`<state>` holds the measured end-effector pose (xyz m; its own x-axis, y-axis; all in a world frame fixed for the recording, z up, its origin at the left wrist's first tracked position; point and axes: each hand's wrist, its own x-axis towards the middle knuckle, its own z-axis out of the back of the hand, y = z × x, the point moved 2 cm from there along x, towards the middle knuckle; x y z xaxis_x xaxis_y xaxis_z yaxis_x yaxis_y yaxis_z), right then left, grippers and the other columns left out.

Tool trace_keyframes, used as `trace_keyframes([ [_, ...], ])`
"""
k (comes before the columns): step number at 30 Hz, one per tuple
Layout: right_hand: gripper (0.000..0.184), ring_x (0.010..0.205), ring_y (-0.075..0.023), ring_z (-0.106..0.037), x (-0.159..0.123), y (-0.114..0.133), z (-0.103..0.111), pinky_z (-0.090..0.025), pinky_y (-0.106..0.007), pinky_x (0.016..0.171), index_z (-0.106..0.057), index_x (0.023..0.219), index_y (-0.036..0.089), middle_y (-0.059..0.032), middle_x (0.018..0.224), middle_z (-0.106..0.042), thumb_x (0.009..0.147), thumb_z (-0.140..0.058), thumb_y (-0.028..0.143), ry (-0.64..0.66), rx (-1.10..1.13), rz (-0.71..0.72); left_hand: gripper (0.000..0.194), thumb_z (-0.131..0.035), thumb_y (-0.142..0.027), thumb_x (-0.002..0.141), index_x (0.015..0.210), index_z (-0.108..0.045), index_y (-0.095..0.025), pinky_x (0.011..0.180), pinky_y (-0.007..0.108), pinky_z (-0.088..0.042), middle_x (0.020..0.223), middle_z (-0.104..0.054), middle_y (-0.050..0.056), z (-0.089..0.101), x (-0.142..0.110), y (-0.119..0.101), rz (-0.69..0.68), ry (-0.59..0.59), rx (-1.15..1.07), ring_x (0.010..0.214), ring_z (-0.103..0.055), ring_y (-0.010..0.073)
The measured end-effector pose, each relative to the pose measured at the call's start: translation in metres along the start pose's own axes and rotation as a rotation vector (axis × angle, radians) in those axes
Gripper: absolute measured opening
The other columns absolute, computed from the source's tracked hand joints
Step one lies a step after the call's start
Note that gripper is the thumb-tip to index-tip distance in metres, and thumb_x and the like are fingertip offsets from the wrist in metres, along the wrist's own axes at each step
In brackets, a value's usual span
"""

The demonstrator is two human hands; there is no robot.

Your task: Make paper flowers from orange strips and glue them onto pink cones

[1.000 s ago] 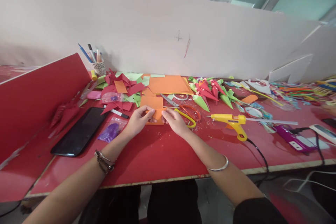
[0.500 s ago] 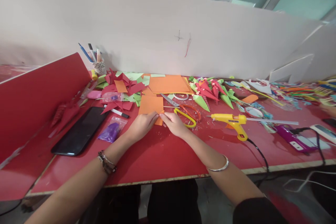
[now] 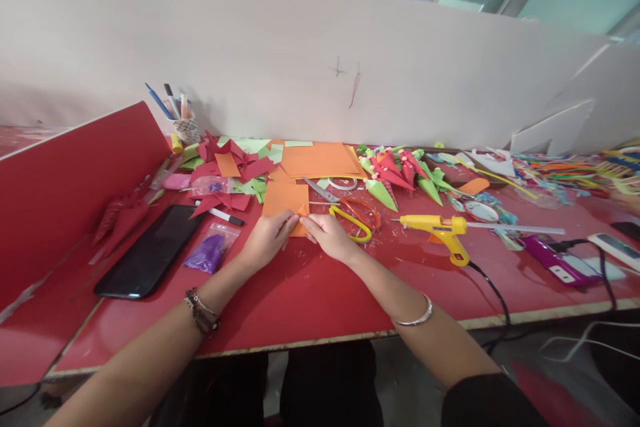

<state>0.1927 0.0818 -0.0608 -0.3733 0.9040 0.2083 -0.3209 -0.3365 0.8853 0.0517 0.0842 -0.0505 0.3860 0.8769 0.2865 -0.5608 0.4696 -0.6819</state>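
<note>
My left hand [image 3: 270,237] and my right hand [image 3: 332,237] meet at the middle of the red table, fingertips closed and nearly touching. Between them they pinch a small piece of orange paper [image 3: 303,211], whose folded tip sticks up above the fingers; the rest of it is hidden. Behind and under the fingers lies a larger orange paper sheet [image 3: 284,196]. Just right of the sheet, scissors [image 3: 325,191] with an orange handle rest on the table. A yellow handle-like loop [image 3: 350,230] is close beside my right hand.
To the right lies a yellow glue gun [image 3: 440,227] with its cord over the table edge. Red and green paper cones [image 3: 395,173] are heaped behind. On the left are a black phone [image 3: 150,250], a purple bag [image 3: 207,250], a marker [image 3: 225,216] and red paper pieces [image 3: 240,150].
The pinched orange paper now shows a more raised, pointed tip between my fingers. Both hands stay in nearly the same place, and the view has shifted slightly.
</note>
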Motion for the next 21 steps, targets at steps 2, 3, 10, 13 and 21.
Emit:
trace_keyframes([
  [2, 0.040, 0.044, -0.0069, -0.035, 0.0002, 0.0003, -0.0008, -0.027, -0.021, 0.046, -0.034, 0.055, 0.018, 0.0049, 0.048, -0.037, 0.083, -0.033, 0.046, -0.007, 0.022, 0.000, 0.034, -0.034, -0.034, 0.086, 0.057, -0.041, -0.017, 0.044, 0.017, -0.030, 0.039, -0.043, -0.006, 0.0009, 0.0002, 0.0007, 0.002, -0.039, 0.025, 0.038, -0.042, 0.0071],
  [3, 0.040, 0.045, -0.0070, -0.035, 0.0002, 0.0006, -0.0013, -0.027, -0.021, 0.046, -0.034, 0.055, 0.018, 0.0048, 0.048, -0.037, 0.083, -0.032, 0.047, -0.011, 0.035, -0.003, 0.035, -0.034, -0.034, 0.085, 0.055, -0.041, -0.017, 0.044, 0.017, -0.030, 0.038, -0.042, -0.006, 0.0013, 0.0003, 0.0012, 0.008, -0.047, 0.020, 0.037, -0.041, 0.0069],
  [10, 0.040, 0.045, -0.0072, -0.035, 0.0002, 0.0020, 0.0008, -0.027, -0.021, 0.047, -0.033, 0.054, 0.019, 0.0048, 0.047, -0.036, 0.084, -0.032, 0.046, -0.085, 0.016, 0.010, 0.035, -0.035, -0.034, 0.085, 0.056, -0.042, -0.017, 0.044, 0.016, -0.032, 0.040, -0.045, -0.006, 0.0031, 0.0004, 0.0006, 0.001, 0.044, -0.081, 0.037, -0.041, 0.0056],
  [13, 0.040, 0.044, -0.0071, -0.035, 0.0006, 0.0019, 0.0022, -0.027, -0.022, 0.047, -0.033, 0.053, 0.019, 0.0049, 0.047, -0.035, 0.084, -0.031, 0.044, -0.098, -0.010, 0.024, 0.037, -0.032, -0.035, 0.087, 0.056, -0.039, -0.017, 0.044, 0.016, -0.032, 0.037, -0.041, -0.007, 0.0028, 0.0006, -0.0006, 0.021, 0.058, -0.124, 0.036, -0.039, 0.0060],
  [21, 0.039, 0.046, -0.0073, -0.036, 0.0001, 0.0007, 0.0019, -0.028, -0.021, 0.046, -0.034, 0.055, 0.018, 0.0043, 0.049, -0.037, 0.083, -0.032, 0.045, -0.013, 0.045, -0.018, 0.034, -0.031, -0.037, 0.086, 0.063, -0.044, -0.016, 0.046, 0.018, -0.033, 0.048, -0.050, -0.004, 0.0024, 0.0037, 0.0053, 0.040, 0.164, -0.175, 0.042, -0.044, 0.0076],
])
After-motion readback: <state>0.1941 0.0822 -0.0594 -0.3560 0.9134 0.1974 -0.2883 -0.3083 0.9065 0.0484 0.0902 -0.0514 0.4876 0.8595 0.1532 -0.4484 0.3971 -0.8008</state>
